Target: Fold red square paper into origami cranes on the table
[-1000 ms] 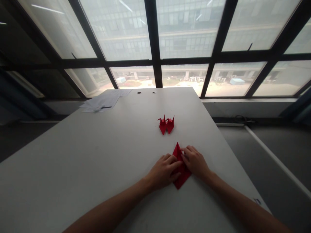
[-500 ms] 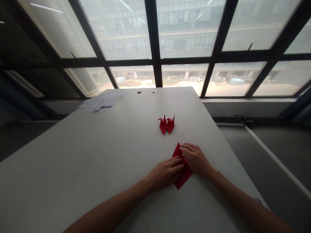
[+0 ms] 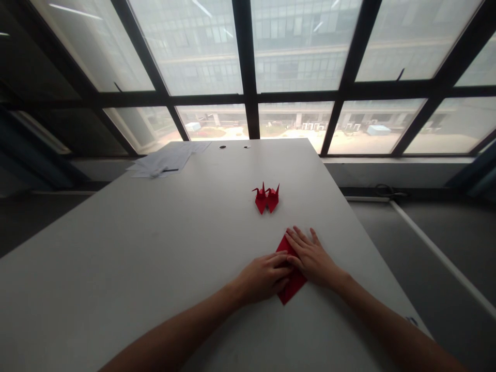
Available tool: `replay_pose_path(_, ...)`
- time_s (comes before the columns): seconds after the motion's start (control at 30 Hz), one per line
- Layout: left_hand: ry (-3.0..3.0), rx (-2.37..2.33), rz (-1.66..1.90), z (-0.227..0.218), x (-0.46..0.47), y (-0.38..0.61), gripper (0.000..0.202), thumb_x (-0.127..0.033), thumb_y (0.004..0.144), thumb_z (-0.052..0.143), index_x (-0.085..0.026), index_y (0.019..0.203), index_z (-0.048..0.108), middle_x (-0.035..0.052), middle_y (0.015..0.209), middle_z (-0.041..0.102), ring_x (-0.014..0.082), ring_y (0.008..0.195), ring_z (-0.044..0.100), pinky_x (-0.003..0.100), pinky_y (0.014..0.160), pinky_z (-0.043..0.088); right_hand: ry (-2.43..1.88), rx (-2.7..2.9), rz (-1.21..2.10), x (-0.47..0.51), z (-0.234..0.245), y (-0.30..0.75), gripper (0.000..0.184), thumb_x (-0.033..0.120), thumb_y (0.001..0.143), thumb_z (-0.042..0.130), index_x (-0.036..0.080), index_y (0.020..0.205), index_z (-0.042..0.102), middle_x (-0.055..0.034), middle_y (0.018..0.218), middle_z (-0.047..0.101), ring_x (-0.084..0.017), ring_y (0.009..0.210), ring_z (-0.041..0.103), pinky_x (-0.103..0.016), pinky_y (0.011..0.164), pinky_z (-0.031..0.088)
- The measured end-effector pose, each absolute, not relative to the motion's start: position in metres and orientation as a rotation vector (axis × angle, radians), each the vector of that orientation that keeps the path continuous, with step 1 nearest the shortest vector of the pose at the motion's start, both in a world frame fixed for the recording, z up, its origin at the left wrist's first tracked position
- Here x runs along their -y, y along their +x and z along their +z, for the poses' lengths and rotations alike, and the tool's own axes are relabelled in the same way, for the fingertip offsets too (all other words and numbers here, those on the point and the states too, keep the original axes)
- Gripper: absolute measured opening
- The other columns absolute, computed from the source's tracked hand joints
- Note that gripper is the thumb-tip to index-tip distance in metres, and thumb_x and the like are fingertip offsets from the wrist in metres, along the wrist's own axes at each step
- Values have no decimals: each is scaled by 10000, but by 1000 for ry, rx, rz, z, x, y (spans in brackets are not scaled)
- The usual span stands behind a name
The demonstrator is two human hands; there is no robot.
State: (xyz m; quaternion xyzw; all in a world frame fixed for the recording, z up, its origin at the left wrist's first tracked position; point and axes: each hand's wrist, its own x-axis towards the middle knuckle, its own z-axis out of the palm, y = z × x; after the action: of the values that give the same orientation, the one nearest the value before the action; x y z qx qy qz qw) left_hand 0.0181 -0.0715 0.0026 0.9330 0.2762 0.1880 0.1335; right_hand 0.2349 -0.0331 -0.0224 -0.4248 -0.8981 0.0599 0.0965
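Observation:
A folded piece of red origami paper [image 3: 292, 290] lies flat on the white table, shaped like a diamond with one corner toward me. My left hand [image 3: 266, 279] rests on its left side, the fingers bent over the middle of the sheet. Spread out flat, my right hand [image 3: 313, 260] presses on the upper right part, its fingertips near the far corner. Both hands cover much of the paper, so its inner folds are hidden. Beyond them stand two red paper cranes [image 3: 261, 201], side by side and touching or nearly so.
Loose white paper sheets [image 3: 166, 159] with a dark pen [image 3: 170, 170] lie at the far left of the white table [image 3: 127, 248]. Two small round holes are near the far edge. Large windows rise behind, and the table's right edge runs close to my right arm.
My right hand has flattened and its fingers have spread over the upper right of the paper, where they were bent before. My left hand stays nearly in place.

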Motion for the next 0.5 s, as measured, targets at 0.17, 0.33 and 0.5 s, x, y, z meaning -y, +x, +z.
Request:
replay_pose_path(0.17, 2727, -805, 536, 2, 70, 17, 266, -207, 919, 558, -194, 1159, 671, 82, 1348, 592, 237, 1330, 497, 359, 1115, 440, -1386, 2611, 145, 30, -23, 236, 617, 552, 1011, 250, 226, 1531, 310, -119, 1627, 176, -298, 1512, 85, -636, 1167, 68)
replay_pose_path(0.33, 2747, -799, 569, -1, 71, 17, 290, -208, 922, 555, -194, 1188, 667, 85, 1368, 583, 232, 1322, 509, 350, 1110, 446, -1561, 2481, 105, 22, -24, 237, 548, 535, 1012, 279, 297, 1496, 379, -112, 1636, 158, -322, 1511, 69, -655, 1146, 99)
replay_pose_path(0.5, 2716, -800, 580, 3, 71, 17, 321, -201, 929, 541, -204, 1233, 643, 84, 1361, 589, 220, 1310, 521, 347, 1102, 454, -1416, 2484, 123, 22, -16, 237, 524, 347, 1021, 302, 216, 1528, 311, -99, 1630, 182, -264, 1514, 91, -604, 1178, 109)
